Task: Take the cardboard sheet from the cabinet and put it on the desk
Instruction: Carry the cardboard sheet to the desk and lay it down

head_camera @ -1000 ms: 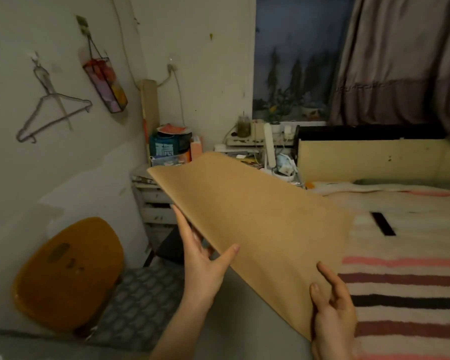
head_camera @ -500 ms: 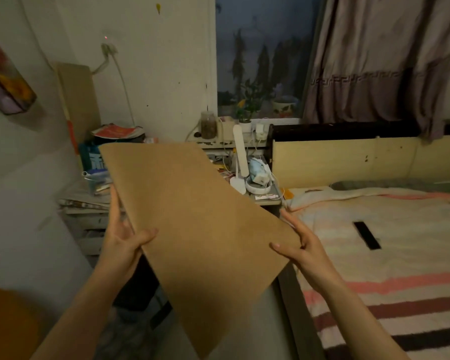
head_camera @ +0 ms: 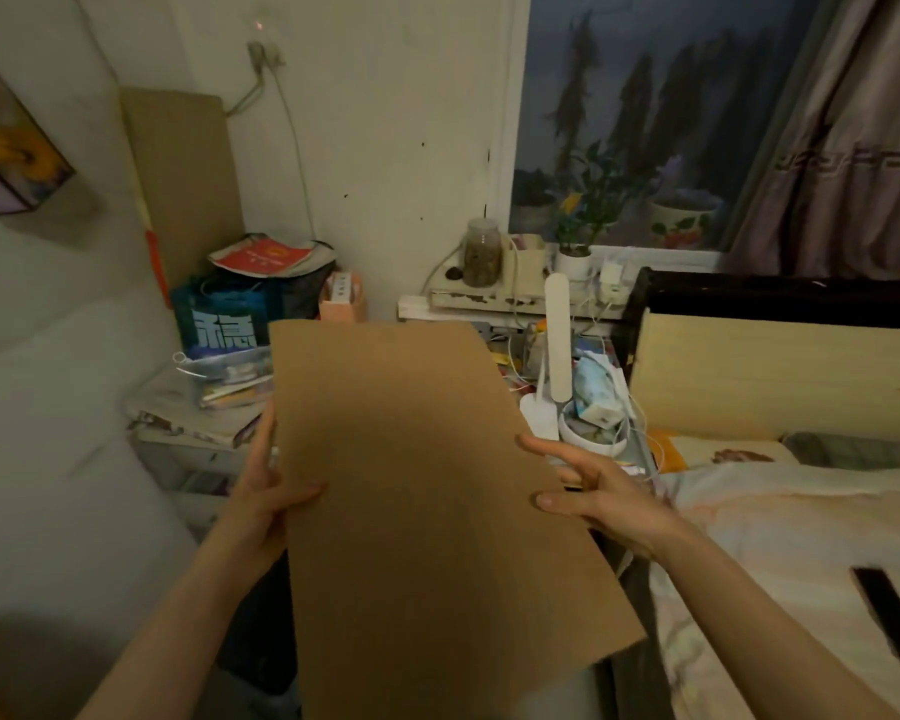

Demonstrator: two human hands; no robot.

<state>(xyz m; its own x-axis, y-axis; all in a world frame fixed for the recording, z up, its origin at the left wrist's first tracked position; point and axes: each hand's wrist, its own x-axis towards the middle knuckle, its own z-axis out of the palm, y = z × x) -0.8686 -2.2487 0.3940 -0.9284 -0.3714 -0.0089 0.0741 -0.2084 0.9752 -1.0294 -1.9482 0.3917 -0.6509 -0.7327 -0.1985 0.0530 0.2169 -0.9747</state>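
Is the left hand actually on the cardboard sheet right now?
Touching. The head view shows the left hand gripping the left edge of the cardboard sheet, with its thumb lying across the top face and its fingers along the edge.

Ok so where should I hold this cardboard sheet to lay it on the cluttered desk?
Hold the cardboard sheet by its two long side edges near the middle, one hand from each side. It is wide, thin and tilted, so a one-sided grip would probably let it sag. The left hand already clamps the left edge; the right hand seems open at the right edge.
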